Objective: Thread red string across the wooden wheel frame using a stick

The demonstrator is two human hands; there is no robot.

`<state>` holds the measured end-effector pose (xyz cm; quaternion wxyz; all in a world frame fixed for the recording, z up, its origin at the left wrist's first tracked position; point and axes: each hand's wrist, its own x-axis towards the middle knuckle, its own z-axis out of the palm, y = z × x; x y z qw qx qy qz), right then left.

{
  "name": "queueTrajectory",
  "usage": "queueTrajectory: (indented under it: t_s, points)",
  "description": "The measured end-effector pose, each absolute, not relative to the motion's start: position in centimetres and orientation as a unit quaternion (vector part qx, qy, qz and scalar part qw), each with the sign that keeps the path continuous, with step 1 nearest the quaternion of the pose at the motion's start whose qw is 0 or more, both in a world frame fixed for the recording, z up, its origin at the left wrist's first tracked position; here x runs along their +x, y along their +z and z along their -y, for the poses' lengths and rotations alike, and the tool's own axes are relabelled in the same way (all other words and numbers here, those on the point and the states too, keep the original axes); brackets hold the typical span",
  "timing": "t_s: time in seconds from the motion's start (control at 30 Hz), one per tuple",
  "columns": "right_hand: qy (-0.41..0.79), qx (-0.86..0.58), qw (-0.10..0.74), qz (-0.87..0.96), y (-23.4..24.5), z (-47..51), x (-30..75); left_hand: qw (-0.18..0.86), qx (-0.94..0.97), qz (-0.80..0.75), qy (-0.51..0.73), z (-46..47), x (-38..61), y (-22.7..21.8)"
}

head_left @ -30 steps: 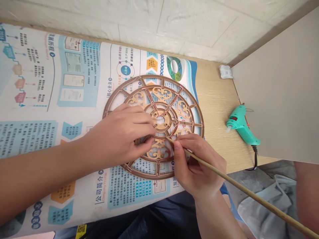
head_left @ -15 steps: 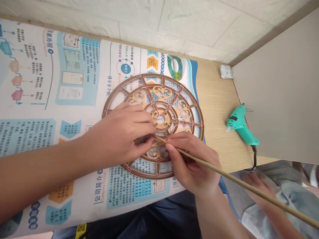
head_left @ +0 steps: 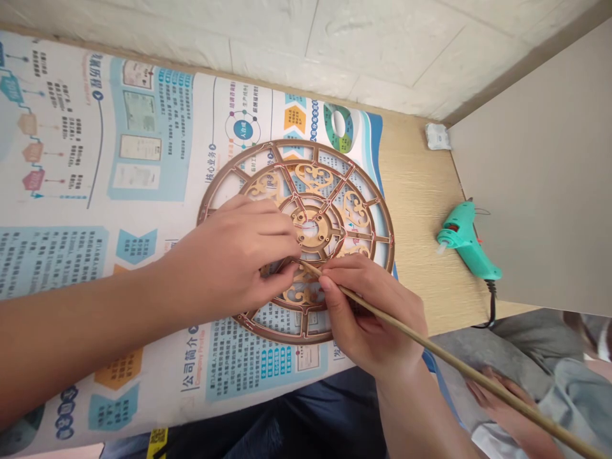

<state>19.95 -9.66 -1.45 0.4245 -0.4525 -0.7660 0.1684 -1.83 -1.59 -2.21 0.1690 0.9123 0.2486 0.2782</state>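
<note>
Over the round frame (head_left: 322, 234) we pinch a stick (head_left: 459, 364) in our right hand (head_left: 382, 347); our left hand (head_left: 246, 255) curls, fingers together, grip hidden

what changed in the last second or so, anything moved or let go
The right hand moved left with the wooden stick, bringing its tip from the open ring up to the left hand's fingertips. Another person's hand came into view at lower right. Nothing was visibly let go. The left hand stayed on the round frame; the glue gun still lies on the table.
</note>
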Motion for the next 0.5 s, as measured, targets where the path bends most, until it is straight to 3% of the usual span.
queueTrajectory:
  t_s: [0.27, 0.5]
  points:
    - [0.172, -0.44, 0.443, 0.762, -1.63, 9.41, 20.1, 0.168, 0.912, -0.248, 0.281, 1.57, -1.8, -2.19]
    - [0.258, -0.472, 0.454, 0.71, -1.8, 9.26, 20.4, 0.17, 0.913, -0.243, 0.282, 1.62, -1.79, -2.16]
